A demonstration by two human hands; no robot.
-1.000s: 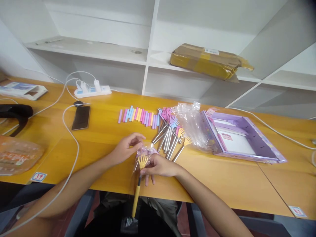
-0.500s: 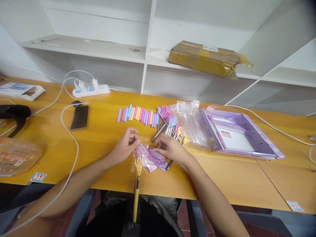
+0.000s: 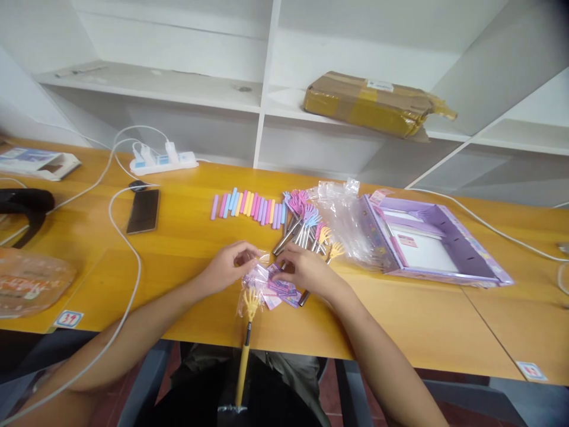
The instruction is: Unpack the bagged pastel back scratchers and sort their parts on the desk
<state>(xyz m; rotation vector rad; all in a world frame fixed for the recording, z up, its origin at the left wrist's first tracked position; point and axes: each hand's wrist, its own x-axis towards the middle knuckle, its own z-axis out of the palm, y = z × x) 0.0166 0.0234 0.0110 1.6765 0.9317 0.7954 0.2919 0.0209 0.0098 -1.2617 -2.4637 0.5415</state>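
A yellow back scratcher point(image 3: 242, 370) with a hand-shaped head lies in a clear plastic bag point(image 3: 242, 308), its handle reaching over the table's front edge towards my lap. My left hand point(image 3: 235, 264) is curled at the bag's upper end, thumb and forefinger closed on the film. My right hand point(image 3: 302, 267) hovers low over a loose pile of purple and pink cards point(image 3: 284, 292), fingers bent, thumb and forefinger apart, thumb tip near the cards. Beyond it lie several metal-stemmed back scratchers point(image 3: 306, 222) with pink, blue and yellow heads. Fingertip contact on the right is partly hidden.
Coloured handle tubes point(image 3: 249, 204) lie in a row behind my hands. Clear bags point(image 3: 342, 219) are stacked beside a purple display box point(image 3: 444, 276). To the left are a phone point(image 3: 143, 211), a white cable point(image 3: 138, 267) and a power strip point(image 3: 164, 165). A taped carton point(image 3: 364, 104) sits on the shelf.
My left hand has lowered and moved slightly right onto the bag's upper end, its fingers closing. The bagged back scratcher has shifted a little. My right hand has barely moved.
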